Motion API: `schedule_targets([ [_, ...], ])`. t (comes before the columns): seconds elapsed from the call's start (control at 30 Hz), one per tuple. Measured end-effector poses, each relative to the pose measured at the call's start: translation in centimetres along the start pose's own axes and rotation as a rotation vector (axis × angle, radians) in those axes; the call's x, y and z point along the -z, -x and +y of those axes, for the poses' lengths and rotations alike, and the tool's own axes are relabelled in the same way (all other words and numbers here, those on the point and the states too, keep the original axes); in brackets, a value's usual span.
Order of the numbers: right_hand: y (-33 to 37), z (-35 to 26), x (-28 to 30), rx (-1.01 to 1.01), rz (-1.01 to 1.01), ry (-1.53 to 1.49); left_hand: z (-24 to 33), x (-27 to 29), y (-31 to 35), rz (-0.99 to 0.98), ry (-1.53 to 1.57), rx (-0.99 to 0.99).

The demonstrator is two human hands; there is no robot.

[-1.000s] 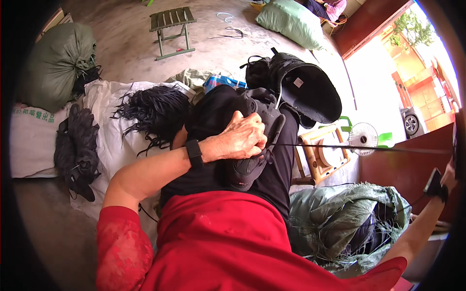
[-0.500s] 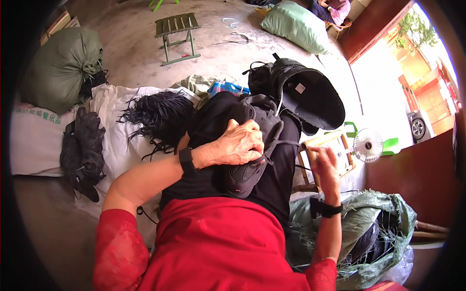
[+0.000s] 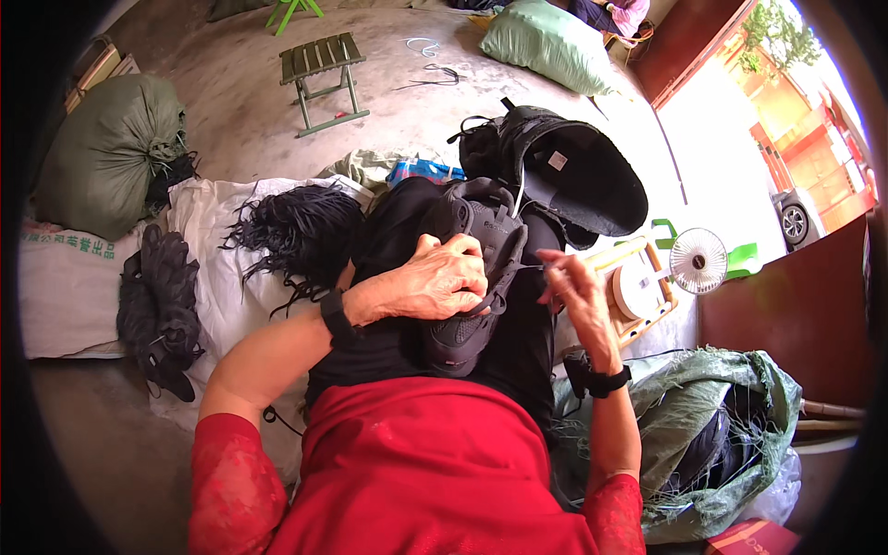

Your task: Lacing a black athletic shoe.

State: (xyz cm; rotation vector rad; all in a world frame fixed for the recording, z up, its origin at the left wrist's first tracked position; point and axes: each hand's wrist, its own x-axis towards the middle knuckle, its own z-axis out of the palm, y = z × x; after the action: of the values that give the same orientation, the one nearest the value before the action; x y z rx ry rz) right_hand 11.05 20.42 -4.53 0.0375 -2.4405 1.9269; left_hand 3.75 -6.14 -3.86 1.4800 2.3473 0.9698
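Observation:
A black lace-up shoe lies on my lap, toe toward me. My left hand is closed over its upper, with fingers at the lacing. To the right of the shoe, my right hand is raised with thumb and forefinger close together on a thin dark shoelace running from the shoe. The lace's end is too small to make out. A black open-mouthed bag with a white label inside rests beyond the shoe, by my right knee. Many loose black laces are heaped to my left.
Black shoes lie at the left on white sacking. A tied green sack stands behind them. Ahead is a folding stool. At right are a small fan, a bamboo frame and an open green sack. Another person sits far off.
My right hand has come left, nearer the shoe, and the lace stretch between them is shorter. My left hand stays on the shoe. The whole view has shifted slightly.

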Motion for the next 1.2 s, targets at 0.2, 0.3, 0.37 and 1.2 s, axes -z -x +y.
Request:
schedule_targets([
  [0.2,0.8,-4.0,-2.3,-0.126,-0.135,-0.088,1.3,-1.7,-0.9,0.165,-0.233,0.095],
  [0.3,2.2,-8.5,-2.9,0.082,0.121,-0.375,2.2,-2.8,-2.1,0.206,-0.43,0.125],
  [0.37,3.2,-11.1,-4.0,0.443,0.029,-0.414,2.0,-2.7,-2.6,0.193,-0.403,0.127],
  [1.2,3.3,-1.7,-6.1,-0.144,-0.035,-0.216,-1.4,5.5,-3.5,-0.261,-0.56,-0.141],
])
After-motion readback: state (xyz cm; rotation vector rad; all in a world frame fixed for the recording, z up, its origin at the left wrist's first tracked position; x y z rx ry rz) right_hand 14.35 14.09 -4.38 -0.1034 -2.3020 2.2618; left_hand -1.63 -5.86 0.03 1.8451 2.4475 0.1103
